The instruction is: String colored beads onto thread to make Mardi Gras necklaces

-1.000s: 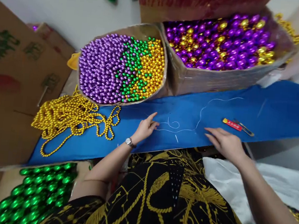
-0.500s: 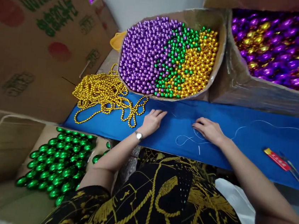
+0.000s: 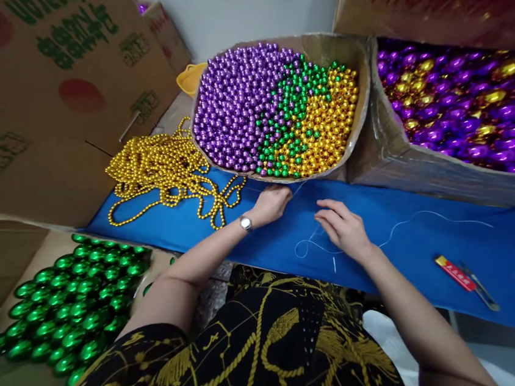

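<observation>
My left hand [image 3: 273, 204], a watch on its wrist, is closed in a pinch just below the bead-filled box [image 3: 357, 133]. A thin clear thread [image 3: 299, 188] shows at its fingertips. To its right, my right hand [image 3: 343, 228] is held above the blue cloth [image 3: 270, 246], with its fingers bent towards the left hand. A faint strand rises from a loop of thread to its fingertips, and the hold looks like a light pinch. More thread trails off to the right across the cloth. A short white piece [image 3: 334, 264] lies below the right hand.
Gold bead strings [image 3: 159, 167] lie in a heap on the left. Purple beads [image 3: 234, 104], green beads [image 3: 295, 92] and gold beads [image 3: 326, 126] fill the box. A red-and-yellow cutter [image 3: 458, 274] rests at right. Large cartons stand around the table; one holds green ornaments [image 3: 76, 297].
My left hand has moved up towards the box's edge and its fingers have closed in more. My right hand has lifted a little, its fingers more spread. The whole view has shifted slightly.
</observation>
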Motion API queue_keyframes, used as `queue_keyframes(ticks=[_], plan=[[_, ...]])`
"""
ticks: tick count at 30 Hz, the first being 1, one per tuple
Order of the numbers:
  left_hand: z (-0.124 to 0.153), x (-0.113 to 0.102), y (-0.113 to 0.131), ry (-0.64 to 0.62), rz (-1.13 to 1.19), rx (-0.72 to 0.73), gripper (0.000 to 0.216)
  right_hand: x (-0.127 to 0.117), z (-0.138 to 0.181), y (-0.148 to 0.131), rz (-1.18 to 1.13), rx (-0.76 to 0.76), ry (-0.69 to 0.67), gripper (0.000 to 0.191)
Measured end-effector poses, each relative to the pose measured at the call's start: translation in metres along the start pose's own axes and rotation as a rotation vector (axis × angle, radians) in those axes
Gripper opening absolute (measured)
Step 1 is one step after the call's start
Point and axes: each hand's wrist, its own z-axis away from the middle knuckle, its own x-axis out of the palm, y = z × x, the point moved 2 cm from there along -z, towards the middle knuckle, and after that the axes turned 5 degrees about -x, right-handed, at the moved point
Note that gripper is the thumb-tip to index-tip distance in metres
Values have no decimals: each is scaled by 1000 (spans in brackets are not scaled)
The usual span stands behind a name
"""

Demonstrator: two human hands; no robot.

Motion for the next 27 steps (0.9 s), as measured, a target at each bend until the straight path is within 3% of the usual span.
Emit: queue_keyframes(ticks=[4, 9, 17, 23, 27], plan=[[15, -19, 38, -26, 453, 105, 19, -12, -17, -3, -52, -32, 47, 14], [26, -33, 64, -147, 709, 180, 15, -28, -22, 3, -165, -76, -19, 15], [21, -26, 70, -309, 1354, 23, 24, -45, -22, -1, -176, -66, 20, 17], [23, -23, 73, -378, 1419, -72, 31, -49, -26, -4, -144, -22, 29, 21], [24, -28, 74, -379, 1433, -145, 32, -49, -27, 0, -134, 26, -73, 28]])
